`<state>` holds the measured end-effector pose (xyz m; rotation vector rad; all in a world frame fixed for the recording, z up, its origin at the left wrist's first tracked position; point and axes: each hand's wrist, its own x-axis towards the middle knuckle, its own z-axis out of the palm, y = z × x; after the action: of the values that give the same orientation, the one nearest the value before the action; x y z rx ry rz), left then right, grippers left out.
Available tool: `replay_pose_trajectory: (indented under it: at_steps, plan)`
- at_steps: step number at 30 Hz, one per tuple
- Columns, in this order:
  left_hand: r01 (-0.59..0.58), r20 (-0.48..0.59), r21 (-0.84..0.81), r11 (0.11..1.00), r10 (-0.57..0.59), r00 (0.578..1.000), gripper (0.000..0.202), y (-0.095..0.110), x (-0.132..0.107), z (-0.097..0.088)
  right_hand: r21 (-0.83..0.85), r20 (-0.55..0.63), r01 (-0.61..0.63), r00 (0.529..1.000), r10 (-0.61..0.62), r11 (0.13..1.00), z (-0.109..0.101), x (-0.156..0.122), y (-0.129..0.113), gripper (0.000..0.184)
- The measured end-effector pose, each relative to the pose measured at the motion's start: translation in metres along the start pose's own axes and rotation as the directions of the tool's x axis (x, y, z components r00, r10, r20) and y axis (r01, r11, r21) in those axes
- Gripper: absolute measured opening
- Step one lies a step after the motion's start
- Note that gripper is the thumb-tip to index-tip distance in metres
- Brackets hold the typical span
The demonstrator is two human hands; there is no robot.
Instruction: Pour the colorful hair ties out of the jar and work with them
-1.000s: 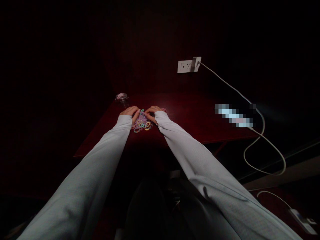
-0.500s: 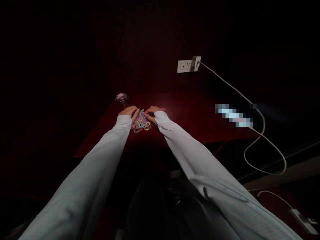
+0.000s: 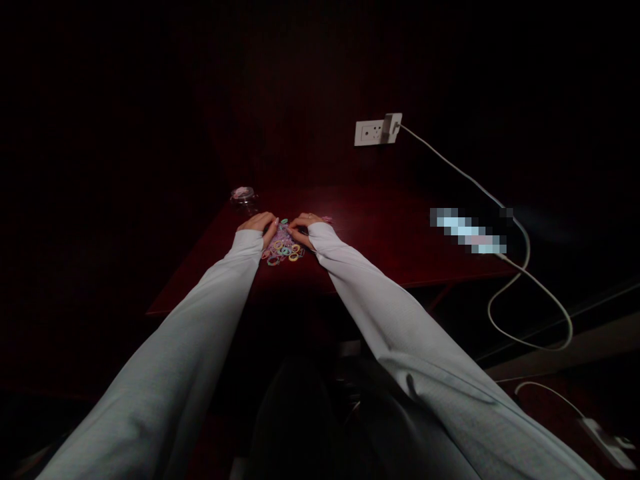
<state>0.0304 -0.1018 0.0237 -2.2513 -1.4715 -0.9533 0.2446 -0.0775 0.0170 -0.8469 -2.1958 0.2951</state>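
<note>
A small heap of colourful hair ties [image 3: 283, 245], in pastel purple, yellow, green and pink, lies on the dark red table [image 3: 385, 247]. My left hand [image 3: 260, 223] rests at the left edge of the heap, its thumb apart from the bent fingers. Opposite it, my right hand [image 3: 303, 227] curves around the right side, also with thumb and fingers apart. No tie is visibly gripped in either hand. Just behind the left hand stands a clear jar [image 3: 244, 198] with something pink at its top. Something pink [image 3: 327, 219] shows beside the right hand.
A white wall socket [image 3: 370, 133] holds a charger [image 3: 393, 127]. Its white cable [image 3: 465, 175] loops down past the table's right side to a blurred-out bright object [image 3: 467, 232]. A power strip [image 3: 607, 443] lies at the lower right. The surroundings are very dark.
</note>
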Motion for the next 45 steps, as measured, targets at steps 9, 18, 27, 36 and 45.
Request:
replay_pose_trajectory:
  at_steps: [9,18,27,36,45]
  plan:
    - [-0.007,0.007,-0.043,0.999,0.008,1.000,0.034,-0.001,0.000,0.002,-0.044,0.004,-0.071,0.997,0.072,0.996,-0.008,-0.004,-0.013,0.021]
    - [-0.019,0.034,-0.065,0.998,0.021,0.999,0.034,0.000,0.000,0.000,-0.018,-0.008,-0.051,0.999,0.051,0.999,-0.005,-0.003,-0.008,0.020]
    - [-0.044,0.077,-0.068,0.997,0.049,0.996,0.036,-0.007,0.001,0.002,-0.010,-0.001,-0.033,0.999,0.033,0.999,-0.002,0.000,-0.003,0.017]
    - [-0.023,0.052,-0.068,0.997,0.027,0.998,0.035,-0.005,-0.001,0.003,0.008,-0.006,-0.043,0.999,0.043,0.999,-0.003,-0.002,-0.006,0.015]
    - [-0.015,0.060,-0.091,0.996,0.020,0.998,0.036,-0.007,0.000,0.003,-0.007,-0.002,-0.026,1.000,0.026,1.000,-0.001,-0.001,-0.002,0.016]
